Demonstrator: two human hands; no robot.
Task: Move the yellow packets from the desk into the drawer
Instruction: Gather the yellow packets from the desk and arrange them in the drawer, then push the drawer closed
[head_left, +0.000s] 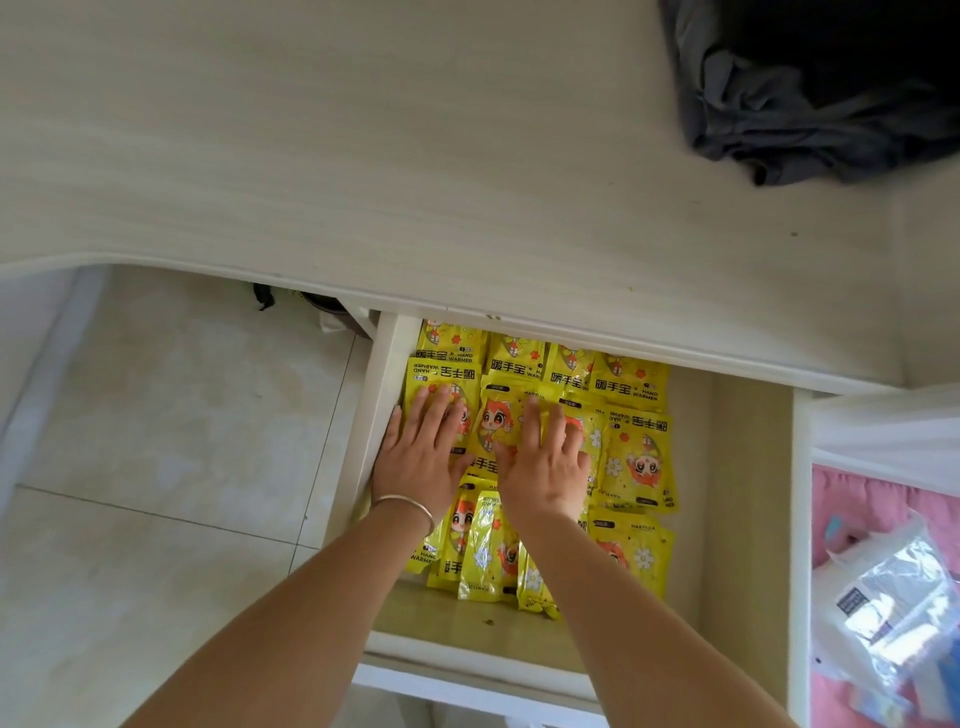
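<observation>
**Both palms flat on the packets**

Your left hand (422, 457), wearing a bangle (410, 506), and your right hand (545, 467) lie with fingers straight, pressing, gripping nothing. Under them glossy, crinkled yellow packets (636, 462) overlap in rows inside the open drawer (737, 499). The pale wood-grain desk (363, 156) holds dark cloth (810, 104) at far right.

Yellow hand-warmer packets (636, 457) printed with a red-haired cartoon figure lie flat and overlapping in rows, filling the left part of the open pale drawer (737, 519), which is pulled out beneath the tabletop (363, 156).
</observation>
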